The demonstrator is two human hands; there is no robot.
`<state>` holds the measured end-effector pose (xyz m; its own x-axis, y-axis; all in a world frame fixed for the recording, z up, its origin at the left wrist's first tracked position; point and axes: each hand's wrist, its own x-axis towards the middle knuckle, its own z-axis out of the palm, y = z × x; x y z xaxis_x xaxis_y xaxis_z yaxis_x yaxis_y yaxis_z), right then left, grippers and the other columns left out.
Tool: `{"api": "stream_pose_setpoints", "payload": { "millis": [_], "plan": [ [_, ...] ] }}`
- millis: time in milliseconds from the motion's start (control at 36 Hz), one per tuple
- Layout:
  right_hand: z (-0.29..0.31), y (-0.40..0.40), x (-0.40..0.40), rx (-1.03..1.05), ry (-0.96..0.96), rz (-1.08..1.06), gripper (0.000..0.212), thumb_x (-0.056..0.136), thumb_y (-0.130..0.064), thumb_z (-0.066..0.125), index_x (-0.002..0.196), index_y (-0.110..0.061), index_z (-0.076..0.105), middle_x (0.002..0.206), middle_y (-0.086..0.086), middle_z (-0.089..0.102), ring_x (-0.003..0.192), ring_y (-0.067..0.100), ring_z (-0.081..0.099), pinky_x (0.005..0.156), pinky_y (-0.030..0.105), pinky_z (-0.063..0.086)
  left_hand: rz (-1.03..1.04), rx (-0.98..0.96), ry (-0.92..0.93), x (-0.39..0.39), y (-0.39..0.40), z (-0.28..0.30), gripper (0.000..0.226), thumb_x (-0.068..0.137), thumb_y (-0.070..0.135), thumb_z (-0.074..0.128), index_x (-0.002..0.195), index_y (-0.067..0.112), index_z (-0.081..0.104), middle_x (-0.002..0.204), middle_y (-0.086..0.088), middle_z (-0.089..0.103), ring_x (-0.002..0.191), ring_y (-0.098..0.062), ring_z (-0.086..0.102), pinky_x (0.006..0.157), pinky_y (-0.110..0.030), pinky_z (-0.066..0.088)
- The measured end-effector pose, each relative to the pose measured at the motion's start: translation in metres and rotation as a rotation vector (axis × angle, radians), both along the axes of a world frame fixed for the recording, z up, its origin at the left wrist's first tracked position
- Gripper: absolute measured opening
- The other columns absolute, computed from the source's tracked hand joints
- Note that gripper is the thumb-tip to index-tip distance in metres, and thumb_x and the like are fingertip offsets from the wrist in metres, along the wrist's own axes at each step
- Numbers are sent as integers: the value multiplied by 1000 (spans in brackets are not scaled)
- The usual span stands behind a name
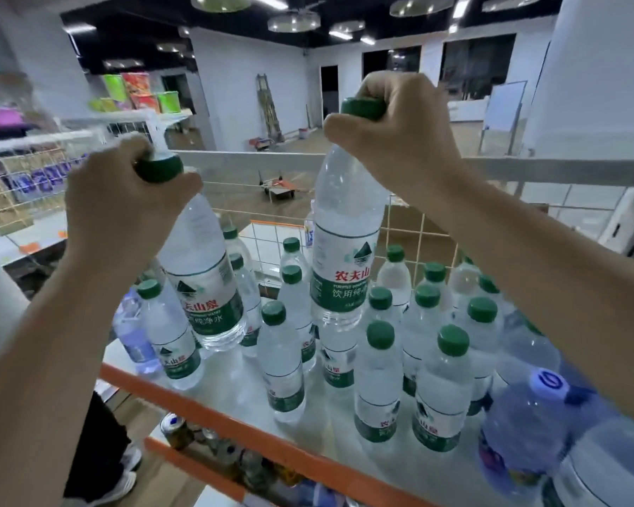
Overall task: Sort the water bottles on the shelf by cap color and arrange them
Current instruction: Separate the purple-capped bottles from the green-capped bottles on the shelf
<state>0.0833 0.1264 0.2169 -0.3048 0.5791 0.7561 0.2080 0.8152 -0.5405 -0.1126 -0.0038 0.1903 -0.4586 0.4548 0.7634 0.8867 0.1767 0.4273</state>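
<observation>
Gripping a tilted green-capped bottle (202, 276) by its cap, the left hand (125, 192) holds it above the shelf (213, 408). Farther right, the right hand (396, 129) clasps the cap of an upright bottle (344, 247) — both raised over standing green-capped bottles (377, 378), with a blue-capped bottle (527, 426) at the right edge.

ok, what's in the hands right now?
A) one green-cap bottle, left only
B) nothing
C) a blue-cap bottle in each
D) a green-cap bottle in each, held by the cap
D: the left hand and right hand each grip a green-capped bottle (left bottle, right bottle) by the cap, lifted above the bottles standing on the shelf.
</observation>
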Motion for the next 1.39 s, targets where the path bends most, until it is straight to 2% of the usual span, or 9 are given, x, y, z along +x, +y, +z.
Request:
{"api": "stream_pose_setpoints", "payload": {
  "millis": [111, 278, 389, 472, 667, 944, 1139, 1278, 1389],
  "plan": [
    [-13, 1, -15, -68, -96, 70, 24, 71, -27, 69, 59, -25, 48, 50, -14, 47, 37, -7, 41, 41, 13, 35, -40, -176, -80, -26, 16, -25, 25, 79, 35, 69, 81, 12, 57, 71, -9, 58, 69, -29, 58, 60, -33, 48],
    [-42, -2, -34, -127, -378, 52, 26, 65, -34, 72, 64, -13, 57, 57, -5, 52, 51, 9, 47, 49, 25, 40, -50, -404, -38, -59, 43, -71, 36, 79, 37, 67, 62, 16, 44, 62, -6, 52, 59, -24, 47, 48, -27, 29],
    [-69, -3, -46, -238, -651, 16, 33, 69, -36, 74, 60, -16, 49, 57, -5, 45, 53, 13, 42, 54, 32, 37, -162, -565, -40, -74, 52, -92, 25, 78, 35, 68, 75, 14, 55, 69, -6, 59, 62, -21, 51, 53, -27, 34],
    [-88, -6, -52, -260, -873, -64, 39, 72, -40, 73, 64, -17, 43, 59, -4, 43, 52, 13, 41, 54, 29, 32, -257, -658, -104, -81, 57, -106, 30, 79, 32, 69, 68, 16, 46, 62, -2, 52, 56, -17, 47, 51, -26, 32],
    [-119, -5, -56, -358, -1187, -107, 36, 73, -44, 70, 72, -15, 49, 65, 4, 70, 53, 6, 66, 54, 26, 45, -330, -809, -49, -90, 69, -129, 28, 74, 36, 67, 69, 17, 48, 66, -2, 56, 65, -20, 53, 52, -27, 33],
    [-120, -6, -64, -449, -1380, -136, 32, 74, -40, 69, 86, -12, 60, 73, 3, 73, 57, 12, 59, 51, 24, 41, -368, -880, 5, -78, 69, -128, 23, 81, 39, 62, 80, 20, 48, 70, 7, 49, 63, -8, 45, 55, -27, 36],
    [-104, -3, -66, -562, -1560, -170, 42, 75, -52, 71, 88, -12, 63, 80, 2, 69, 64, 15, 61, 60, 25, 51, -303, -980, 97, -87, 71, -128, 26, 84, 42, 58, 83, 19, 47, 77, 1, 54, 76, -20, 55, 68, -32, 48],
    [-86, -1, -82, -432, -1496, -217, 46, 81, -58, 63, 85, -13, 65, 72, 0, 68, 60, 14, 60, 56, 25, 48, -271, -977, 187, -92, 63, -120, 32, 87, 53, 52, 82, 22, 49, 80, 3, 58, 75, -18, 55, 58, -27, 38],
    [-73, -1, -110, -261, -1271, -156, 39, 86, -56, 59, 83, -17, 62, 76, -2, 68, 62, 11, 56, 52, 23, 39, -203, -765, 170, -110, 52, -93, 40, 87, 62, 47, 91, 23, 54, 85, 5, 63, 78, -19, 58, 57, -26, 39]
  ]
}}
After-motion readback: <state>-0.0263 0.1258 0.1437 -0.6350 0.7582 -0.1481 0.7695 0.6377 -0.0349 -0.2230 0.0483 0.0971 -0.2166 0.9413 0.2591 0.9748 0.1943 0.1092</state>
